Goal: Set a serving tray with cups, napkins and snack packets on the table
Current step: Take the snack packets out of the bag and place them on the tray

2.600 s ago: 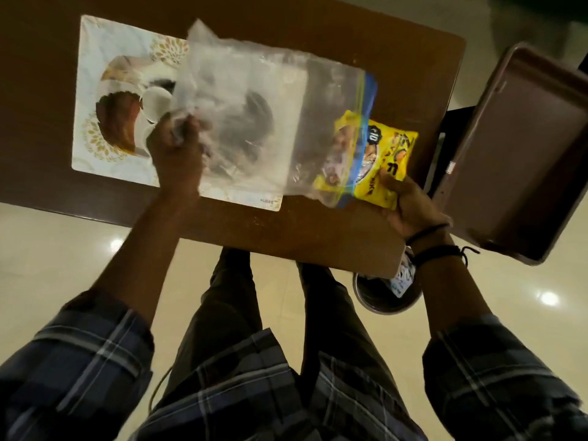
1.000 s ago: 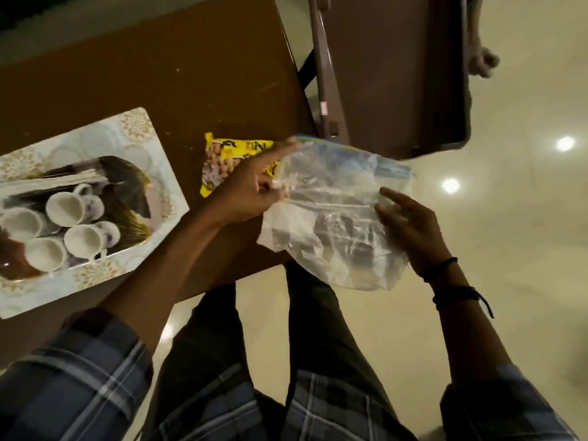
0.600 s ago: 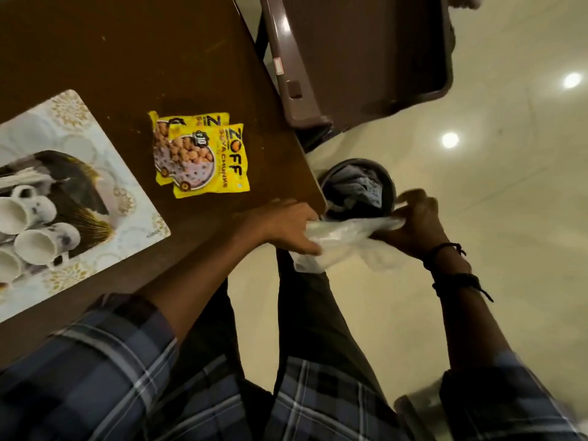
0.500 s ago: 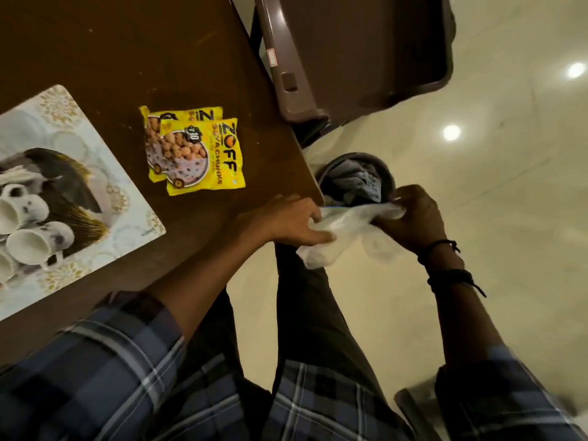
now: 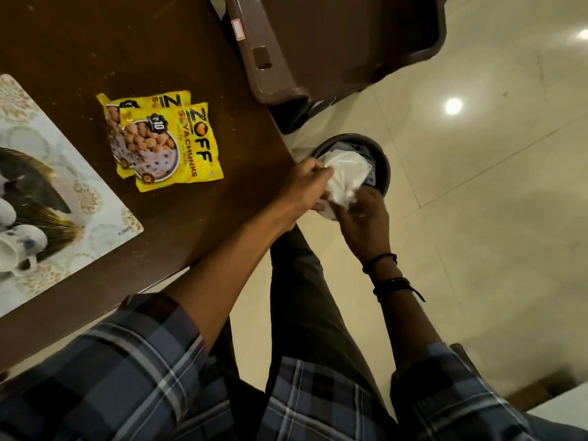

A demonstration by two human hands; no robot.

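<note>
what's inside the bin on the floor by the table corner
The bin holds crumpled wrappers, mostly covered by the scrunched plastic bag both hands press over it; deeper contents are hidden.

Both arms reach forward and down, forearms bare, dark blue plaid sleeves [image 5: 133,370] pushed up near the elbows. Left hand [image 5: 304,189] fingers curled, knuckles up, pinching a crumpled clear plastic bag [image 5: 345,178]. Right hand [image 5: 362,221] just beside it, fingers closed on the same bag from below. Right wrist carries two black bands [image 5: 386,272].
</note>
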